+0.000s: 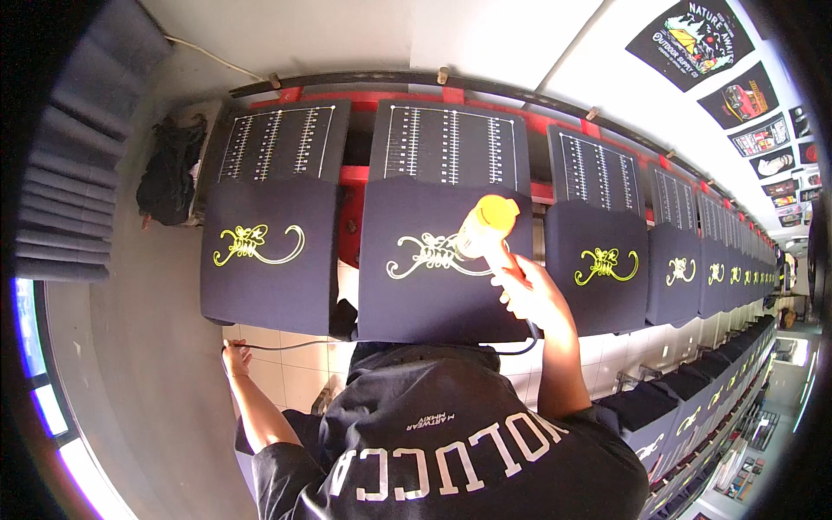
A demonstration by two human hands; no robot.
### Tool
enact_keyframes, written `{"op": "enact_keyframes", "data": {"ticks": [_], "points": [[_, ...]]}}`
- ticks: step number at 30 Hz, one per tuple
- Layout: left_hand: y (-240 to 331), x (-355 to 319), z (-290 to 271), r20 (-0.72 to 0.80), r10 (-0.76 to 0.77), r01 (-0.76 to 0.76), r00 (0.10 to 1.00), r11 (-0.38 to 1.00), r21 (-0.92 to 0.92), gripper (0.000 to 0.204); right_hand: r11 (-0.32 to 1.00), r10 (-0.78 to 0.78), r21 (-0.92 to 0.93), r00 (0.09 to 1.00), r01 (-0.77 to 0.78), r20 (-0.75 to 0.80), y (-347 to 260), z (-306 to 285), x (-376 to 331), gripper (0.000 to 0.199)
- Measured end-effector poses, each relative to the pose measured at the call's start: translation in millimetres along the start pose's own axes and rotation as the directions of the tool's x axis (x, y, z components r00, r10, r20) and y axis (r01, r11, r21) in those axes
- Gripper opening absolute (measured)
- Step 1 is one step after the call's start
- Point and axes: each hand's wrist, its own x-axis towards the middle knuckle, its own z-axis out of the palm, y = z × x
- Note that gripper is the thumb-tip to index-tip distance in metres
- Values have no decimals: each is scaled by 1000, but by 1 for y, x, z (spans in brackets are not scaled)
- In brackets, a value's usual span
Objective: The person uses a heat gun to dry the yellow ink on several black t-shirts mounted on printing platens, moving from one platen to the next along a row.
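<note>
My right hand is closed around the handle of an orange hair dryer. The dryer hangs over the middle dark fabric piece, beside a pale yellow-green curling print, covering part of its right side. That fabric is stretched over a flat black board with white ruled markings at its far end. Low on the left, my left hand pinches a dark cord, which runs across in front of my body. Another stretch of cord drops from below the dryer's handle.
Similar boards with printed dark fabric stand on the left and in a long row to the right. A red frame carries them along the wall. A second row lies at lower right. Grey curtain hangs left; posters line the wall.
</note>
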Motion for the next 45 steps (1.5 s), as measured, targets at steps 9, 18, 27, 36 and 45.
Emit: {"op": "enact_keyframes", "data": {"ticks": [9,18,27,36,45], "points": [[141,-161,-44,-22,619,-618,785,781,-88,39,989,-79,110,984,97,-157,4,25,17,26],[260,-306,-60,330,710,-547,-622,-92,-832,39,991,-134,-32,953,130,-270,3,52,24,26],[297,-312,47,237,431,-162,-871,204,-966,36,988,-109,91,976,127,-186,-8,78,19,30],[309,-263,75,422,662,-341,-620,258,-904,40,985,-101,122,977,125,-188,-13,99,27,29],[212,-88,106,248,571,-597,782,801,40,30,986,-112,101,979,131,-171,-8,93,25,30]]}}
